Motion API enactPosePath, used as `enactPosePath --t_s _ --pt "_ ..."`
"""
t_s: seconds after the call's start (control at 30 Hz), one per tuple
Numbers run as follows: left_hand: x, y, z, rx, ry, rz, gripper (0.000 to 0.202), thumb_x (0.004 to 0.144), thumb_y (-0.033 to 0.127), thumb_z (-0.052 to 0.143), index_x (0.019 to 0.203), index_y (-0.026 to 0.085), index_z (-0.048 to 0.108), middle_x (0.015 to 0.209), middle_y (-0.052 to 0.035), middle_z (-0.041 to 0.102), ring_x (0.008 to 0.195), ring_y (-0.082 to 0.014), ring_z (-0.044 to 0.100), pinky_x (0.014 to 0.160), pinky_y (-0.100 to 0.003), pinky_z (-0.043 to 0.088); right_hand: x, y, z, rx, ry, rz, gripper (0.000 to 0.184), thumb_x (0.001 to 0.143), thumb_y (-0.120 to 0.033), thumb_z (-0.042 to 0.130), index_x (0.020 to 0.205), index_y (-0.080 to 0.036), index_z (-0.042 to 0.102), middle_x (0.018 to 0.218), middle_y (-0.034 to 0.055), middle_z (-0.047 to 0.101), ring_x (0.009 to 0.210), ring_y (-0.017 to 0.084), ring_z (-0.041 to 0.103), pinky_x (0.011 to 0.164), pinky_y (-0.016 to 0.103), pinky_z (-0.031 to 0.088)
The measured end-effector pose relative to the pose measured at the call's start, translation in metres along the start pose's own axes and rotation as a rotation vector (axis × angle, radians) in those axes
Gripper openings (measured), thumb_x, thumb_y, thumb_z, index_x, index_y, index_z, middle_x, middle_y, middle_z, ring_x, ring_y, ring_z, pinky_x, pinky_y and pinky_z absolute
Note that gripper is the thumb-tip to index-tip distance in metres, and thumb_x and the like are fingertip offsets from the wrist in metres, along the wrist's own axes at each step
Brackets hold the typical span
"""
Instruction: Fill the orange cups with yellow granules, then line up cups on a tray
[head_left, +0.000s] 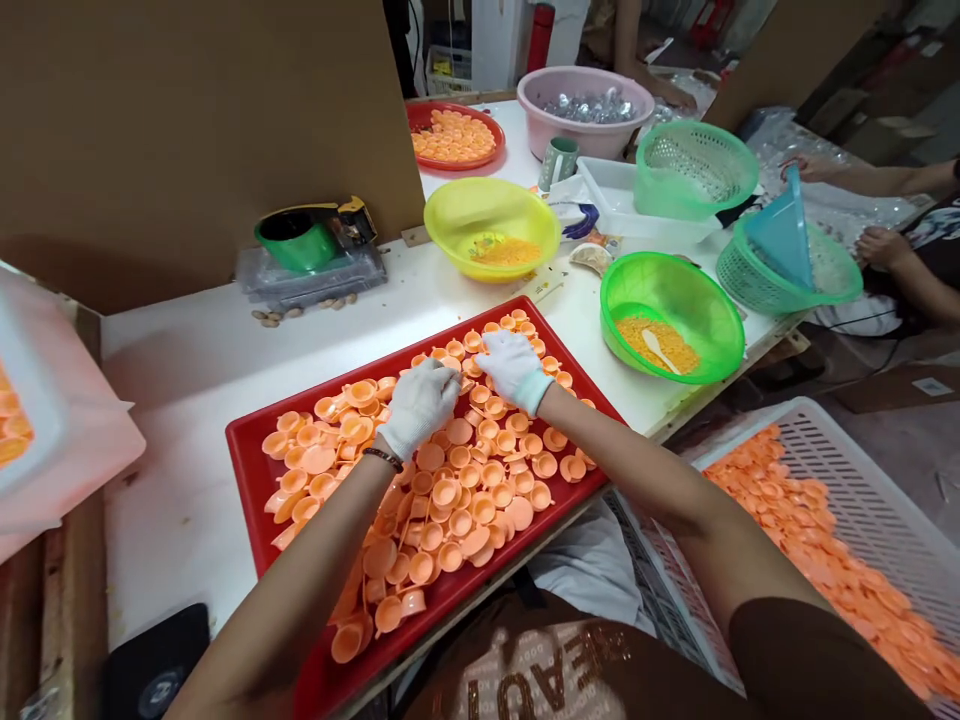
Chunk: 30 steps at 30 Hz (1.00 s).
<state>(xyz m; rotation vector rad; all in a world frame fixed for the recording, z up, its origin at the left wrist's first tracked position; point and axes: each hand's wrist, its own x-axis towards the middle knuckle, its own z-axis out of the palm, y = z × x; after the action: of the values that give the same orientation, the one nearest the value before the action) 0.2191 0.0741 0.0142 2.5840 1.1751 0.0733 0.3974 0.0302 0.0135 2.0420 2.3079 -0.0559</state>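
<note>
A red tray (241, 470) lies tilted across my view, covered with small orange plastic cups (444, 493), some upright and some tipped over. Both my hands wear white gloves and work close together over its far half. My left hand (421, 405) has its fingers bent and pressed together at the cups, with an orange bit beside the fingertips. Just right of it, my right hand (514, 368) curls its fingers down among the cups. What either hand pinches is hidden by the gloves and the cups around them.
Beyond the tray stand a yellow bowl (491, 200) and a green bowl (630, 280), each with small orange-yellow pieces. A white crate (847, 440) of orange parts sits low at right. A phone (157, 660) lies at lower left. Another person's hands (881, 245) work at far right.
</note>
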Motion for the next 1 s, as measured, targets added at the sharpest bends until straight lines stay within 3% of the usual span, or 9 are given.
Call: enactPosePath --t_s 0.1,0.23,0.37,0.5,0.63,0.73,0.83,1.0 --pt "0.016 0.001 0.001 -0.061 -0.029 -0.065 0.033 0.097 0.032 0.045 0.082 0.020 0.072 0.092 -0.0089 0.072 0.085 -0.0223 0.066 0.071 -0.033 0.046 -0.003 0.001 -0.003 0.070 0.092 0.006 0.030 0.101 -0.018 0.046 0.115 -0.017 0.073 0.120 0.0145 0.064 0.103 0.028 0.053 0.081 0.039 0.034" --pt "0.025 -0.001 0.003 -0.107 0.023 -0.165 0.022 0.092 0.029 0.053 0.097 0.021 0.072 0.090 -0.0075 0.074 0.085 -0.0233 0.068 0.066 -0.032 0.044 -0.001 -0.007 0.001 0.170 0.071 -0.034 0.032 0.105 -0.038 0.050 0.117 -0.021 0.075 0.114 0.0105 0.068 0.100 0.027 0.054 0.080 0.038 0.033" --pt "0.002 -0.019 -0.009 -0.062 0.152 -0.227 0.033 0.100 0.032 0.040 0.114 0.022 0.069 0.109 -0.0103 0.072 0.095 -0.0256 0.068 0.073 -0.035 0.046 0.009 -0.015 0.004 0.079 0.006 0.011 0.033 0.106 -0.029 0.045 0.111 -0.020 0.076 0.107 0.0108 0.069 0.094 0.026 0.054 0.074 0.037 0.029" --pt "-0.020 -0.045 -0.028 0.081 0.229 -0.293 0.035 0.099 0.036 0.043 0.115 0.020 0.069 0.119 -0.0160 0.065 0.103 -0.0303 0.064 0.082 -0.041 0.047 0.024 -0.017 0.001 0.010 -0.008 -0.116 0.031 0.103 -0.020 0.046 0.123 -0.024 0.070 0.117 0.0103 0.067 0.093 0.024 0.054 0.072 0.037 0.028" --pt "-0.025 -0.064 -0.032 0.154 0.167 -0.309 0.028 0.091 0.037 0.056 0.106 0.018 0.071 0.108 -0.0159 0.066 0.100 -0.0325 0.064 0.081 -0.041 0.047 0.034 -0.021 -0.002 -0.046 -0.039 -0.184 0.026 0.101 -0.031 0.059 0.120 -0.017 0.068 0.116 0.0145 0.068 0.099 0.028 0.056 0.074 0.038 0.029" --pt "-0.032 -0.073 -0.026 0.119 0.139 -0.293 0.028 0.095 0.033 0.048 0.101 0.019 0.072 0.103 -0.0135 0.068 0.095 -0.0285 0.066 0.075 -0.037 0.047 0.034 -0.022 -0.004 -0.062 -0.019 -0.204 0.027 0.105 -0.027 0.047 0.113 -0.013 0.070 0.112 0.0163 0.069 0.099 0.029 0.057 0.076 0.039 0.029" --pt "-0.042 -0.079 -0.022 0.081 0.132 -0.255 0.033 0.098 0.032 0.043 0.104 0.019 0.072 0.107 -0.0123 0.070 0.100 -0.0271 0.066 0.081 -0.037 0.049 0.034 -0.020 -0.006 -0.060 0.025 -0.154 0.034 0.107 -0.024 0.038 0.108 -0.013 0.070 0.108 0.0157 0.069 0.096 0.029 0.057 0.076 0.040 0.027" --pt "-0.056 -0.080 -0.024 0.058 0.102 -0.229 0.027 0.095 0.033 0.049 0.105 0.020 0.071 0.106 -0.0104 0.071 0.097 -0.0251 0.066 0.081 -0.036 0.049 0.032 -0.020 -0.012 -0.058 0.062 -0.059 0.033 0.105 -0.023 0.040 0.101 -0.014 0.072 0.099 0.0148 0.069 0.089 0.027 0.054 0.073 0.039 0.024"
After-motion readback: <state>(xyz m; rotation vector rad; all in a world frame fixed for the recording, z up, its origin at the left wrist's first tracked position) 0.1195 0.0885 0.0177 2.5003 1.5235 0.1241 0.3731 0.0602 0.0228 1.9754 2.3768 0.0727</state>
